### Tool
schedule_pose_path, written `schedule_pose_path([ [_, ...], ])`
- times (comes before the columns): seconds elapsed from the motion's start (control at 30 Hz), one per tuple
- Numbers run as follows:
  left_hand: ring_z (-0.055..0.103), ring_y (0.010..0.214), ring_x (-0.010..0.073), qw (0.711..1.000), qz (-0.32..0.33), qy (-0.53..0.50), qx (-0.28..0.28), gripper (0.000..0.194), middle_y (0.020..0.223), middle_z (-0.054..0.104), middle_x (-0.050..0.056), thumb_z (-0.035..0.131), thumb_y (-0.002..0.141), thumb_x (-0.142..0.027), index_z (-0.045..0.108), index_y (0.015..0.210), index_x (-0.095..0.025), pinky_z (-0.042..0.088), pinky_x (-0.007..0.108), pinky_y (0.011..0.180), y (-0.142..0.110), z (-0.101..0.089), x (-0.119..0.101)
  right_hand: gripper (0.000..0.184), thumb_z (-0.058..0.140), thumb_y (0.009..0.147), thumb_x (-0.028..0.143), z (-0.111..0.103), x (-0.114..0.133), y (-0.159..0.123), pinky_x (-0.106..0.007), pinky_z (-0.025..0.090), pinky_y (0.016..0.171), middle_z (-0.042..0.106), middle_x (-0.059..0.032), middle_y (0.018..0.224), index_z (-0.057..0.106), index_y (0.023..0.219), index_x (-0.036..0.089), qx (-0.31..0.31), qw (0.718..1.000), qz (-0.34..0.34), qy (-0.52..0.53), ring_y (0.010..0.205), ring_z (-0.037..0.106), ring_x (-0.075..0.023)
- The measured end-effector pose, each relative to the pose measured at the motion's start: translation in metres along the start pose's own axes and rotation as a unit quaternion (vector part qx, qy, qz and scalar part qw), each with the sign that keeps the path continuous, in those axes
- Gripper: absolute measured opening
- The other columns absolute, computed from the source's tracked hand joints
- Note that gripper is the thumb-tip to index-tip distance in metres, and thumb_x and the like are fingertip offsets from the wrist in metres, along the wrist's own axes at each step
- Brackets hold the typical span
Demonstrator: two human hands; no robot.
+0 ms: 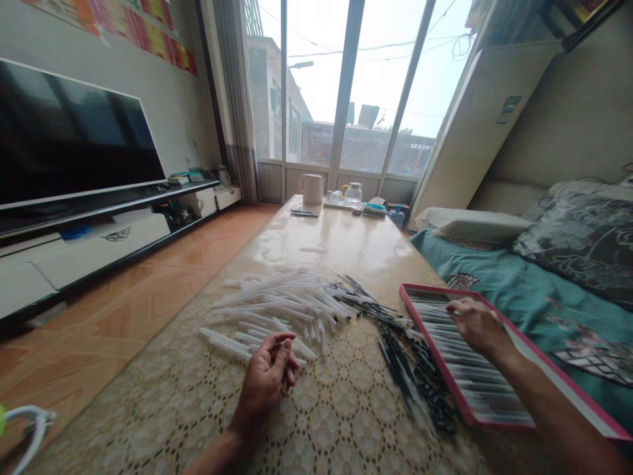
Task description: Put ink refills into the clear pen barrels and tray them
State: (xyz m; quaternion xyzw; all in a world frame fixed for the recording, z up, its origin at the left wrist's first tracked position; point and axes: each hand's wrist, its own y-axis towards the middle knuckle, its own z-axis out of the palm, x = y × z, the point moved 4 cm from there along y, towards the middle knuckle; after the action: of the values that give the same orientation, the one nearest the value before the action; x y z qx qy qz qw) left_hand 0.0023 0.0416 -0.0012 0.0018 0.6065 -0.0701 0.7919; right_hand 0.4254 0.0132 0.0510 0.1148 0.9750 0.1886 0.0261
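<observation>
The right hand [469, 320] is hovering over the far part of a pink-rimmed tray [435, 354], which is lying along the right edge of the worktop [341, 429]. Its fingers are bending down and drawing together above the slender tubes [482, 376] filling the tray; a pale glint is showing at the fingertips, but I cannot tell whether they are pinching anything. Those tubes are lying side by side, their long axes running roughly from the left edge to the right edge, while the tray itself is stretching from far left to near right.

The left hand [271, 366] is resting nearer the middle of the worktop, thumb and fingers curling toward each other. A loose heap of translucent white tubes [277, 297] is lying just beyond it, toward the far edge, most of them slanting across the worktop. I cannot tell if this hand is gripping one. It is the nearer hand to the heap; the right is the nearer to the tray.

Between the heap and the tray, thin dark rods [363, 297], a black bundle [395, 363] and small black pieces [435, 386] are spreading out. No brand or label is showing legibly; the red posters [148, 33] on the wall are appearing too blurred to read.
</observation>
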Motion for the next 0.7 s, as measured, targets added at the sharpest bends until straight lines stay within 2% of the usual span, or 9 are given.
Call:
schedule_pose_path([
  [0.07,0.043,0.034,0.006,1.0,-0.004,-0.002,0.0,0.042,0.052,0.057,-0.006,0.067,0.068,-0.05,0.057,0.093,-0.017,0.031,0.015,0.032,0.0,0.0,0.001,0.015,0.053,0.078,0.018,0.011,-0.01,-0.004,-0.035,0.04,0.067,0.067,-0.011,0.09,0.068,0.081,0.019,0.009,1.0,0.0,-0.015,0.086,0.061,-0.0275],
  [0.2,0.043,0.035,0.0058,1.0,-0.007,-0.004,-0.003,0.042,0.053,0.057,-0.006,0.066,0.07,-0.049,0.056,0.094,-0.017,0.03,0.015,0.032,0.001,-0.001,0.002,0.02,0.05,0.079,0.015,0.024,-0.014,-0.011,-0.034,0.039,0.065,0.067,-0.0101,0.093,0.068,0.082,0.02,0.018,1.0,-0.016,-0.013,0.086,0.061,-0.0264],
  [0.33,0.043,0.035,0.0054,1.0,-0.001,-0.004,0.0,0.039,0.053,0.056,-0.006,0.064,0.073,-0.047,0.055,0.095,-0.016,0.031,0.014,0.031,0.003,-0.002,0.003,0.021,0.049,0.08,0.017,0.022,-0.011,-0.01,-0.038,0.041,0.07,0.066,-0.013,0.097,0.067,0.089,0.018,-0.002,1.0,-0.017,0.02,0.091,0.059,-0.0287],
  [0.4,0.043,0.034,0.0053,1.0,-0.002,-0.005,0.002,0.038,0.052,0.056,-0.006,0.063,0.074,-0.047,0.054,0.094,-0.016,0.03,0.014,0.03,0.003,-0.002,0.005,0.022,0.047,0.081,0.018,0.017,-0.001,-0.007,-0.04,0.042,0.074,0.066,-0.0151,0.098,0.066,0.091,0.016,-0.02,0.999,-0.013,0.046,0.092,0.059,-0.0292],
  [0.5,0.043,0.034,0.0054,1.0,0.004,-0.006,-0.005,0.037,0.052,0.056,-0.007,0.063,0.074,-0.047,0.054,0.092,-0.017,0.03,0.014,0.03,0.002,-0.003,0.005,0.023,0.043,0.084,0.021,0.012,0.039,-0.004,-0.036,0.044,0.077,0.066,-0.0139,0.092,0.065,0.089,0.016,-0.031,0.994,-0.026,0.103,0.086,0.061,-0.0254],
  [0.6,0.045,0.035,0.0058,1.0,0.013,-0.01,-0.024,0.037,0.053,0.056,-0.006,0.063,0.073,-0.047,0.054,0.093,-0.017,0.031,0.014,0.03,0.001,-0.005,0.003,0.021,0.045,0.085,0.025,0.018,0.103,-0.004,-0.026,0.047,0.07,0.067,-0.007,0.087,0.065,0.087,0.019,-0.003,0.982,-0.07,0.176,0.076,0.062,-0.0179],
  [0.7,0.045,0.036,0.0061,0.999,0.022,-0.01,-0.045,0.035,0.054,0.056,-0.007,0.063,0.074,-0.046,0.054,0.092,-0.017,0.032,0.014,0.03,0.001,-0.009,0.001,0.017,0.05,0.082,0.023,0.031,0.163,-0.004,-0.022,0.047,0.068,0.067,-0.002,0.082,0.065,0.09,0.02,0.02,0.969,-0.093,0.226,0.073,0.062,-0.0144],
])
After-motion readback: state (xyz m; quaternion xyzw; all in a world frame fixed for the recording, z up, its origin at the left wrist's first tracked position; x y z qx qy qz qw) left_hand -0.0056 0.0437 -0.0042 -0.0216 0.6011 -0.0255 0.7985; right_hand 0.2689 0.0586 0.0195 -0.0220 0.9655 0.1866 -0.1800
